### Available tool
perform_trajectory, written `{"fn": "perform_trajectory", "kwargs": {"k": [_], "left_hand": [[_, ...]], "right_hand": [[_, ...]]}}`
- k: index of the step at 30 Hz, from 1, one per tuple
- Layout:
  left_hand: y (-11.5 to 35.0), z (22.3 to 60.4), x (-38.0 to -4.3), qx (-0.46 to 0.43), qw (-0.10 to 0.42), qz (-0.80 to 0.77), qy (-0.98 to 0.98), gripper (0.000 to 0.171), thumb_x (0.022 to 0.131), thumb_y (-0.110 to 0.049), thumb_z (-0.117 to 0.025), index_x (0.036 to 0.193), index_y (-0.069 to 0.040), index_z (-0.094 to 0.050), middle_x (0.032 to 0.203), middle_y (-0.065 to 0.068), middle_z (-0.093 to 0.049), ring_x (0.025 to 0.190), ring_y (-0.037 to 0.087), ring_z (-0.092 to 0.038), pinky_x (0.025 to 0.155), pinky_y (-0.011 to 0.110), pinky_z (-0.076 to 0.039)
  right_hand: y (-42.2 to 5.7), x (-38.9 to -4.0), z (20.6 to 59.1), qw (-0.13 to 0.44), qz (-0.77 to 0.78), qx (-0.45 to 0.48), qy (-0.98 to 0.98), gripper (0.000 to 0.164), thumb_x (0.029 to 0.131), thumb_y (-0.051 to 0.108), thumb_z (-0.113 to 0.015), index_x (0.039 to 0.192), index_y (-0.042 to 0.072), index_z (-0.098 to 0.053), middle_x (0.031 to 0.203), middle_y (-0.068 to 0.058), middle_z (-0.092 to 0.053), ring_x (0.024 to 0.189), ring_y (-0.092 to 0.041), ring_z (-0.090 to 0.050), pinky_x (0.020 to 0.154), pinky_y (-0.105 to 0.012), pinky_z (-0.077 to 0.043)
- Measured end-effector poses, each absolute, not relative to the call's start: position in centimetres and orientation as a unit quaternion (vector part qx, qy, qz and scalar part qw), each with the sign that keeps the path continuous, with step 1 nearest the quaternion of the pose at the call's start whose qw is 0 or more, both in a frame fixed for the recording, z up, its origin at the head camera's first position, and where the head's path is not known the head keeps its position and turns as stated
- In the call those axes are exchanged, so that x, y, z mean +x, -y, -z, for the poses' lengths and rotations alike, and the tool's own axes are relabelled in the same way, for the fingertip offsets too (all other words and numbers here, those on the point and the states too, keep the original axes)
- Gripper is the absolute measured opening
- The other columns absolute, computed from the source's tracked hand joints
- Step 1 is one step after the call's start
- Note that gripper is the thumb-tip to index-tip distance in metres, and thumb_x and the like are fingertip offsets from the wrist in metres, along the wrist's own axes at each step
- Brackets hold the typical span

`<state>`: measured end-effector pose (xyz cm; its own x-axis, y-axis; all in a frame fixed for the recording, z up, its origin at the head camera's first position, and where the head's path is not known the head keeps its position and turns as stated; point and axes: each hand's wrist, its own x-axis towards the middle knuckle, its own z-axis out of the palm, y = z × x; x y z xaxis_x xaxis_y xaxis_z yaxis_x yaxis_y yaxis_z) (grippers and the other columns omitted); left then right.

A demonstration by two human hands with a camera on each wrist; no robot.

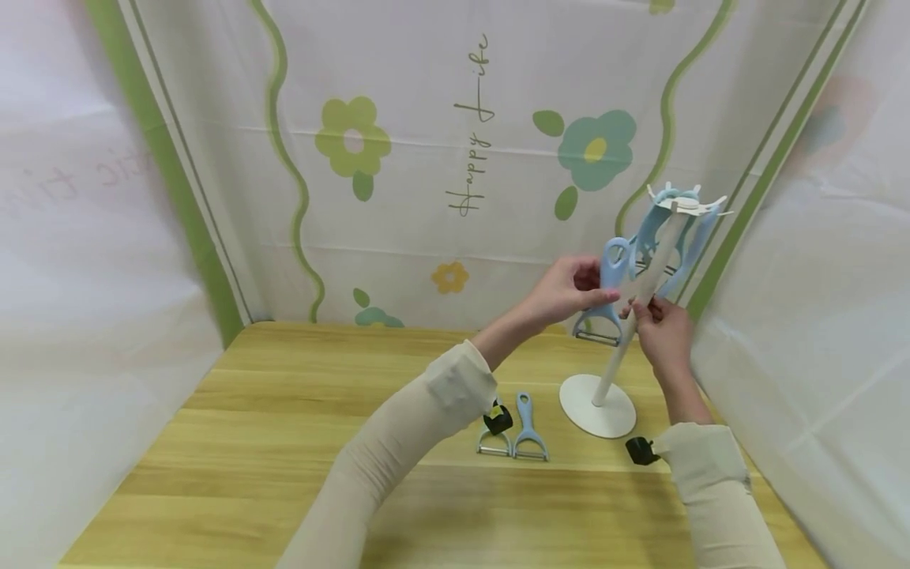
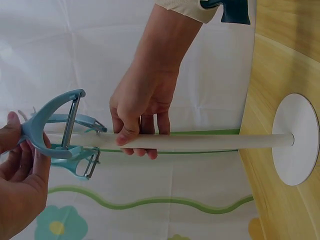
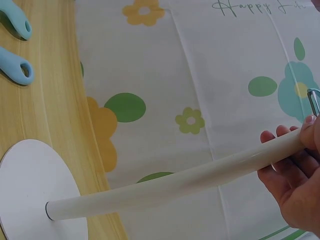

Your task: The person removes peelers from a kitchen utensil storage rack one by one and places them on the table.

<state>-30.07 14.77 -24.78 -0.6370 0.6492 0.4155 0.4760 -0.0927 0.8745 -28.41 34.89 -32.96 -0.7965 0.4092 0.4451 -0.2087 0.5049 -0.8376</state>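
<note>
My left hand [image 1: 558, 296] pinches a light-blue peeler [image 1: 612, 273] by its handle, with the handle loop up and the blade end down. The peeler is beside the top part of a white stand [image 1: 617, 365]. My right hand [image 1: 667, 332] grips the stand's pole partway up, its thumb and fingers around it in the left wrist view. Several blue peelers [image 1: 700, 246] hang from the white hooks [image 1: 686, 205] at the top, partly hidden behind one another. In the right wrist view the pole [image 3: 175, 184] rises from the round base to my right hand [image 3: 295, 192].
The round white base [image 1: 597, 419] stands on the wooden table [image 1: 320, 442] at the right. Left of it lie two more peelers [image 1: 528, 433], one partly covered by the black device [image 1: 498, 417] at my left wrist. A printed curtain [image 1: 426, 158] hangs behind and at both sides.
</note>
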Motion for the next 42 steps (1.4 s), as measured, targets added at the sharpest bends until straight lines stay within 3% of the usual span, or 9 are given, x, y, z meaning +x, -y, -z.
{"fn": "perform_trajectory", "kwargs": {"k": [3,13,25,38,42], "left_hand": [[-14.3,25.2,-30.2,0.418,0.073,-0.605,-0.673,0.023,0.085,-0.008,-0.068,0.104,0.002,-0.061,0.089,0.012,-0.065,0.074,0.01,-0.062,0.067,0.022,-0.053],[-12.8,26.6,-30.3,0.417,0.075,-0.603,-0.676,0.023,0.084,-0.007,-0.068,0.102,0.004,-0.061,0.087,0.011,-0.065,0.072,0.011,-0.062,0.066,0.023,-0.053],[-11.1,28.9,-30.3,0.376,0.097,-0.621,-0.681,0.021,0.084,-0.008,-0.069,0.101,0.001,-0.06,0.087,0.008,-0.064,0.076,0.011,-0.063,0.064,0.024,-0.054],[-9.3,31.4,-30.5,0.351,0.095,-0.616,-0.699,0.025,0.085,-0.012,-0.069,0.102,0.004,-0.06,0.086,0.007,-0.064,0.072,0.011,-0.061,0.062,0.025,-0.054],[-8.8,32.3,-30.5,0.331,0.104,-0.617,-0.707,0.021,0.084,-0.012,-0.069,0.1,-0.001,-0.061,0.087,0.008,-0.064,0.073,0.012,-0.062,0.064,0.027,-0.055]], "right_hand": [[-34.9,-28.4,33.1,0.307,-0.508,-0.055,0.803,0.03,0.094,0.016,-0.053,0.109,-0.009,-0.061,0.07,0.02,-0.06,0.07,0.008,-0.06,0.064,-0.007,-0.048],[-34.8,-28.4,33.1,0.31,-0.518,-0.051,0.796,0.029,0.095,0.015,-0.053,0.108,-0.009,-0.061,0.071,0.014,-0.063,0.07,0.005,-0.063,0.068,-0.01,-0.05],[-35.0,-28.1,33.1,0.293,-0.495,-0.06,0.816,0.036,0.096,0.025,-0.051,0.112,-0.006,-0.061,0.077,0.012,-0.066,0.075,0.004,-0.063,0.077,-0.014,-0.051],[-34.8,-28.4,33.1,0.309,-0.519,-0.049,0.795,0.032,0.094,0.021,-0.054,0.107,-0.008,-0.061,0.074,0.015,-0.064,0.072,0.005,-0.063,0.07,-0.008,-0.049],[-34.8,-28.3,33.0,0.296,-0.512,-0.056,0.804,0.034,0.096,0.02,-0.051,0.11,-0.009,-0.06,0.075,0.014,-0.064,0.073,0.004,-0.063,0.071,-0.009,-0.05]]}}
